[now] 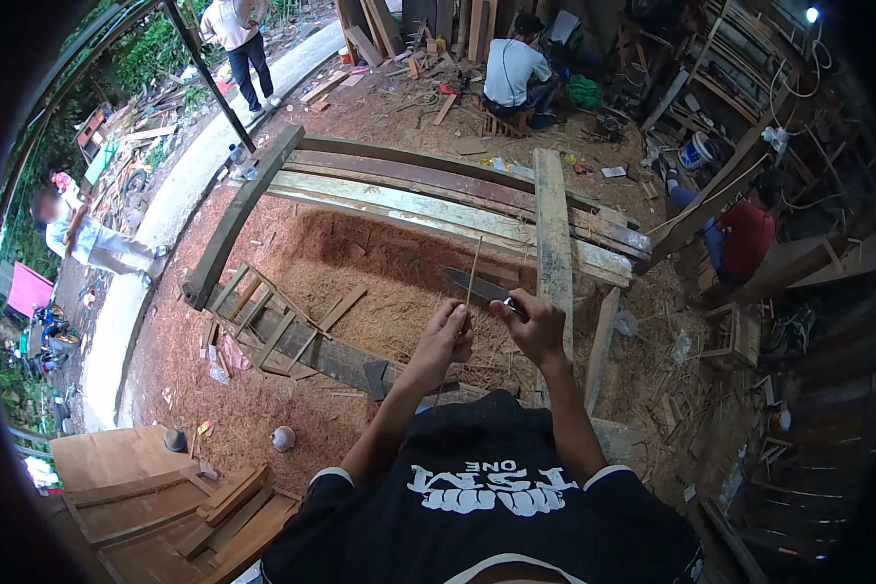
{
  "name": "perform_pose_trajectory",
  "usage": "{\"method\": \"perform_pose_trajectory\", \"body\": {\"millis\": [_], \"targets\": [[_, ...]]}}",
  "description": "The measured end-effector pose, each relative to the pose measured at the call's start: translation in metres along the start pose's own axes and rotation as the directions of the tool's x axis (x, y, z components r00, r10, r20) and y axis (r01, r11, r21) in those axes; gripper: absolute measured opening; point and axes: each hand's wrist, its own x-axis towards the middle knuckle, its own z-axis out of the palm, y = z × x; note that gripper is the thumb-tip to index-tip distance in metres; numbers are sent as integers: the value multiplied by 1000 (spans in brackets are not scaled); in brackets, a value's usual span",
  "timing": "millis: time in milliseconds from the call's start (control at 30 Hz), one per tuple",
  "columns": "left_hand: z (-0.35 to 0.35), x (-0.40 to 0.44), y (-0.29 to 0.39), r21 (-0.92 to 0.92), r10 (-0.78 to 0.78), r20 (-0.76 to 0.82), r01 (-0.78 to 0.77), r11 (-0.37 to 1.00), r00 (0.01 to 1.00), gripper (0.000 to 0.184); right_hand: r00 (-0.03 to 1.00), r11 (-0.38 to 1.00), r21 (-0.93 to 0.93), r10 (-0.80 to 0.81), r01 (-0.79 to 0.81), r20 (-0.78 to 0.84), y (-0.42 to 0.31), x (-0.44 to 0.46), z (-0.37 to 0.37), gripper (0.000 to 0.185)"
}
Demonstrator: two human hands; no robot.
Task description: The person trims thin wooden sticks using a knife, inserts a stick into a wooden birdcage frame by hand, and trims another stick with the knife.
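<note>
In front of my chest, my left hand (pixel 448 336) is closed around a thin wooden stick (pixel 475 263), which points up and away from me. My right hand (pixel 535 326) grips the dark handle of a knife (pixel 477 287). Its broad dark blade reaches to the left and crosses behind or against the stick; whether they touch, I cannot tell. Both hands are above ground covered in shavings, just left of an upright-looking wooden beam (pixel 554 229).
Long planks (pixel 409 204) lie beyond my hands between beams. A small ladder-like wooden frame (pixel 263 316) is at left, by a narrow board (pixel 346 370). One person (pixel 516 73) squats ahead, another in red (pixel 748 238) sits at right. Two people stand along the pale path (pixel 170 219).
</note>
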Motion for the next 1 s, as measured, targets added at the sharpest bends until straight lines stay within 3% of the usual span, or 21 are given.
{"method": "perform_pose_trajectory", "body": {"millis": [100, 300, 500, 567, 600, 633, 667, 733, 833, 1000], "targets": [[-2, 4, 5, 129, 12, 6, -13, 992, 1000, 19, 982, 981, -47, -186, 186, -6, -7, 0, -5, 43], [0, -8, -1, 110, 55, 66, -62, 992, 996, 18, 987, 986, -55, -158, 158, 7, -20, 0, -10, 37], [-6, -18, -7, 142, 75, 53, -82, 987, 996, 19, 955, 955, -98, -287, 280, -73, -9, 1, -1, 41], [0, -28, -2, 228, 40, 56, -52, 972, 998, 20, 967, 958, -198, -232, 208, -107, 15, 15, -12, 42], [3, -35, -1, 268, 23, 52, -36, 963, 998, 20, 968, 950, -307, -131, 60, -216, 28, 21, -20, 40], [1, -42, -2, 221, 5, 45, -15, 975, 999, 20, 961, 946, -227, 186, -231, -204, 42, 27, -33, 36], [-2, -49, -2, 173, -7, 43, -1, 985, 999, 20, 946, 916, -294, 199, -272, -255, 54, 30, -47, 37], [-11, -49, 0, 112, -13, 0, 13, 994, 1000, 19, 968, 937, -320, 61, -140, -244, 52, 30, -59, 42], [-21, -39, -5, 77, -13, -98, 20, 997, 995, 17, 981, 954, -297, -17, -41, -192, 41, 15, -51, 44], [-14, -27, -3, -11, 29, -49, -29, 1000, 998, 18, 961, 959, -67, 276, -275, 3, 11, 1, -33, 44]]}}
